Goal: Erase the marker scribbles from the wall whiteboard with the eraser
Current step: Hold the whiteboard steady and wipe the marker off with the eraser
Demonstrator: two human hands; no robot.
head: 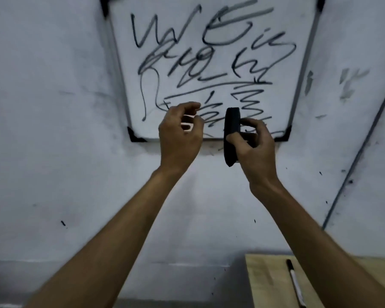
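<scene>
A framed whiteboard (282,36) hangs on the wall ahead, covered with black marker scribbles (209,52) from top to bottom. My right hand (253,145) grips a black eraser (231,123), held upright on its edge in front of the board's lower border. My left hand (179,134) hovers just left of it with fingers loosely curled and apart, holding nothing. Both hands hide part of the board's bottom edge and the lowest scribbles.
A light wooden table (269,283) sits at the lower right with a marker pen (295,285) lying on it. The pale wall (53,130) carries stray marks and smudges. A thin pipe or cable (360,147) runs diagonally at right.
</scene>
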